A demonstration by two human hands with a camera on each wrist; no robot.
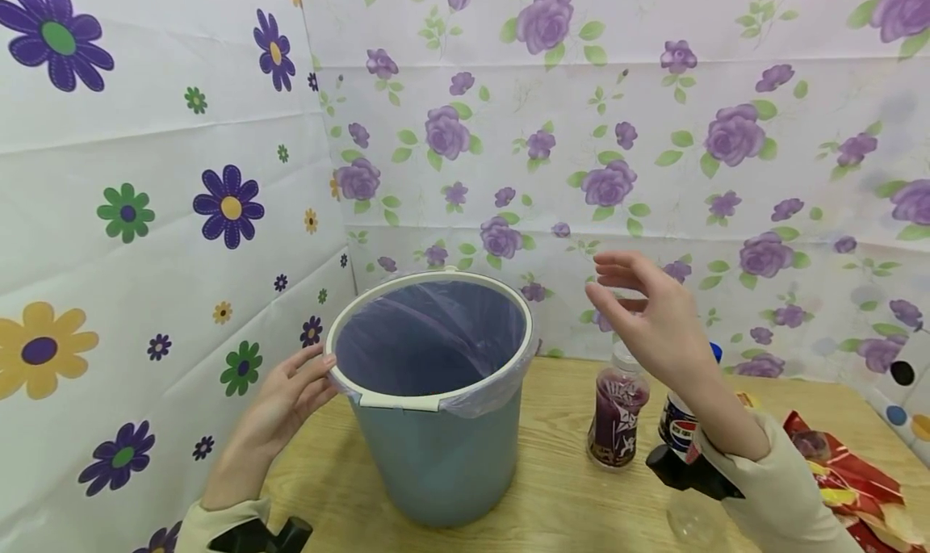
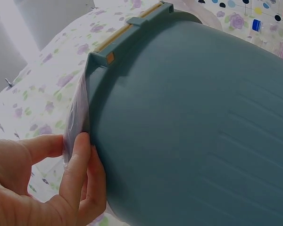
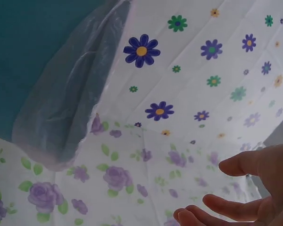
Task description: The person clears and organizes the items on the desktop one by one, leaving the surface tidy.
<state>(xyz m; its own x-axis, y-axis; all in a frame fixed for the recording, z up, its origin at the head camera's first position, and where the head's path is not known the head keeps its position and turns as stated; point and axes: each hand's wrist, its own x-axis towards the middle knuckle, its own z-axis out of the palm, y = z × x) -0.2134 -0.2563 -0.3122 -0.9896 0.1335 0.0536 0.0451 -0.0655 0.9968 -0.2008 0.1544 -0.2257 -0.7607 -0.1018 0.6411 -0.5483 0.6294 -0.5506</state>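
A blue-grey trash can (image 1: 443,456) with a cream rim ring stands on the wooden table. Its clear plastic trash bag (image 1: 494,387) lines the inside and folds over the rim. At the can's left side, my left hand (image 1: 286,395) pinches the bag's edge at the rim between thumb and fingers; in the left wrist view the left hand (image 2: 56,183) has the bag (image 2: 78,113) between them. My right hand (image 1: 654,319) is raised in the air right of the can, fingers loosely bent and apart, holding nothing. The right wrist view shows the bag's overhang (image 3: 61,108) beyond the right hand (image 3: 254,188).
Right of the can stand a bottle of purple drink (image 1: 616,420) and a blue-capped bottle (image 1: 676,416), partly behind my right forearm. Red snack wrappers (image 1: 850,472) lie at the table's right. A clear rounded container (image 1: 693,517) is near the front. Flowered sheets hang behind and left.
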